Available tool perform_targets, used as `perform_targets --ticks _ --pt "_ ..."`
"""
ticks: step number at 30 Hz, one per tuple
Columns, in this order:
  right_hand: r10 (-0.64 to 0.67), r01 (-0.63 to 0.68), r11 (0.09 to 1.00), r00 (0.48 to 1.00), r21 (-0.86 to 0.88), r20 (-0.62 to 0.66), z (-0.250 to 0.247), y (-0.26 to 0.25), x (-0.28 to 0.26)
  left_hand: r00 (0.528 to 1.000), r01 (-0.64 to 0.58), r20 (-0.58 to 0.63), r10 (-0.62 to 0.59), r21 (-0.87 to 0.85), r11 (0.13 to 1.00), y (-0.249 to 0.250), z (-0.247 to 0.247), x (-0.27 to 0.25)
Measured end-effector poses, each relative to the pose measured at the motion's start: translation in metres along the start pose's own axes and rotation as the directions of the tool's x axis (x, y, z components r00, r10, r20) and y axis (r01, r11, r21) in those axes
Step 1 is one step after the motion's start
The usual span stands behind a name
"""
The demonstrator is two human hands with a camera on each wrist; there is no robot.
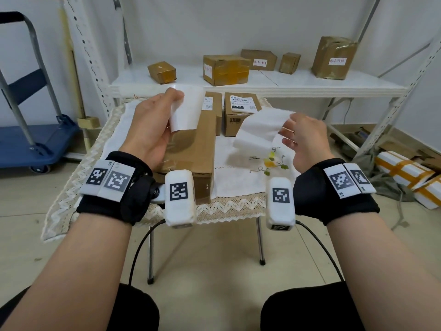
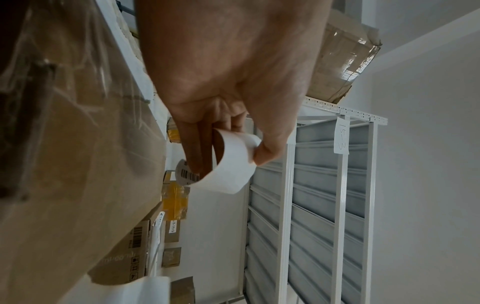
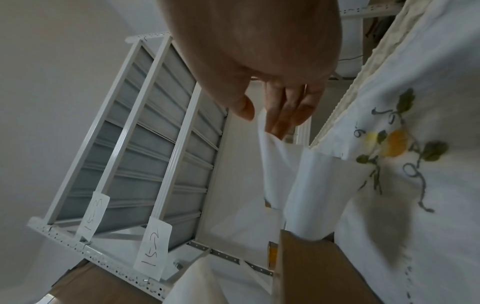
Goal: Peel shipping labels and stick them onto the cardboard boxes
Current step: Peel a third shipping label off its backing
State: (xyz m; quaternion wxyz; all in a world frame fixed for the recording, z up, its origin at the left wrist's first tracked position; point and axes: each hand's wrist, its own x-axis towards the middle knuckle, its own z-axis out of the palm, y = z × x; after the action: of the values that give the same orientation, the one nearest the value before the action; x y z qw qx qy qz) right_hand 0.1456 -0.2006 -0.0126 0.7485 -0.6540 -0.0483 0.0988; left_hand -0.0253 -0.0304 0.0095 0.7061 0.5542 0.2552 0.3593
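A peeled white shipping label hangs curled from my left hand, pinched at its top edge between thumb and fingers. The left wrist view shows the label bent, with a barcode on its far side. My left hand hovers above a long plain cardboard box that lies lengthwise on the table. My right hand pinches a white backing strip that droops to the cloth. In the right wrist view the strip hangs from my right hand. Two labelled boxes stand behind.
A small table with a white embroidered cloth and lace edging carries the boxes. Behind it a white shelf bears several taped boxes. A blue trolley stands at the left. White foam packages lie on the floor at the right.
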Motion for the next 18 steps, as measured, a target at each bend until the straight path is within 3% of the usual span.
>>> perform_targets --ticks 8,13,18 --pt "0.129 -0.108 0.972 0.988 -0.208 0.086 0.003 -0.003 -0.008 0.998 -0.027 0.049 0.024 0.059 0.998 -0.004 -0.001 0.005" --pt "0.056 -0.027 0.973 0.991 -0.228 0.124 0.008 -0.004 -0.016 0.994 -0.077 0.084 0.069 0.099 0.992 -0.008 -0.002 0.009" --pt "0.027 0.041 0.971 0.96 -0.236 0.277 0.026 0.003 -0.02 0.976 -0.135 0.175 0.126 0.039 0.99 0.004 -0.012 0.021"
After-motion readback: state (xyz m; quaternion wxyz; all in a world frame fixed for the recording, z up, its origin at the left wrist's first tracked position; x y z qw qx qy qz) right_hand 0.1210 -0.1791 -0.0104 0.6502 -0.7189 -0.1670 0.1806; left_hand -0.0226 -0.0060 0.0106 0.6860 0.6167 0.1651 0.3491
